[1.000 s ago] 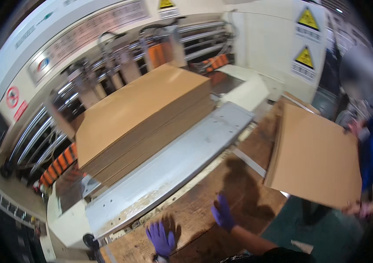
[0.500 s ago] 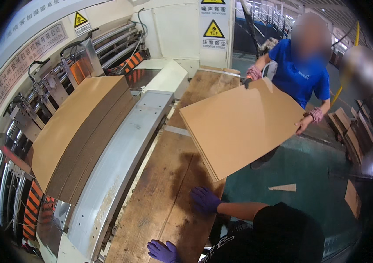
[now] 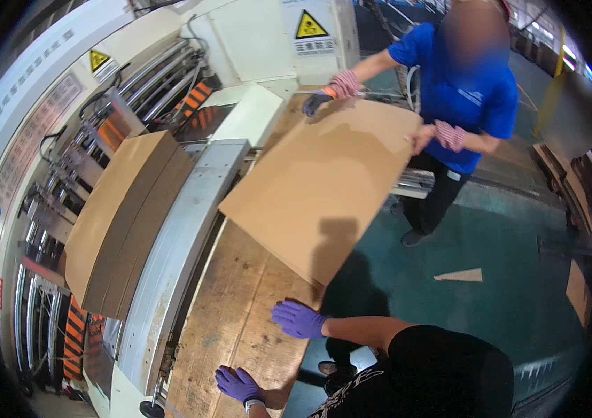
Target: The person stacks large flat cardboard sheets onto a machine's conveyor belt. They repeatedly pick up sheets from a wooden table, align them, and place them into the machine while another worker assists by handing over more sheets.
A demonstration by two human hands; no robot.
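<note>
My left hand (image 3: 239, 384), in a purple glove, rests palm down on the wooden bench (image 3: 216, 306) with its fingers spread and nothing in it. Farther along the same planks lies my right hand (image 3: 299, 320), also gloved in purple, flat and holding nothing. Just beyond it is the near corner of a large brown cardboard sheet stack (image 3: 324, 188). A co-worker in a blue shirt (image 3: 473, 97) grips that stack by its far edge and right side, and it slopes over the bench. Whether its underside touches the wood I cannot tell.
Left of the bench runs a grey metal beam (image 3: 184, 258). Behind it a thick stack of cardboard (image 3: 125, 216) stands in a machine with rollers (image 3: 164, 73) and striped guards (image 3: 75, 338). On the green floor lies a cardboard scrap (image 3: 458, 275).
The co-worker has come nearer and brought the cardboard sheets left and lower, over the bench. My view has shifted; both my hands stay flat on the wood.
</note>
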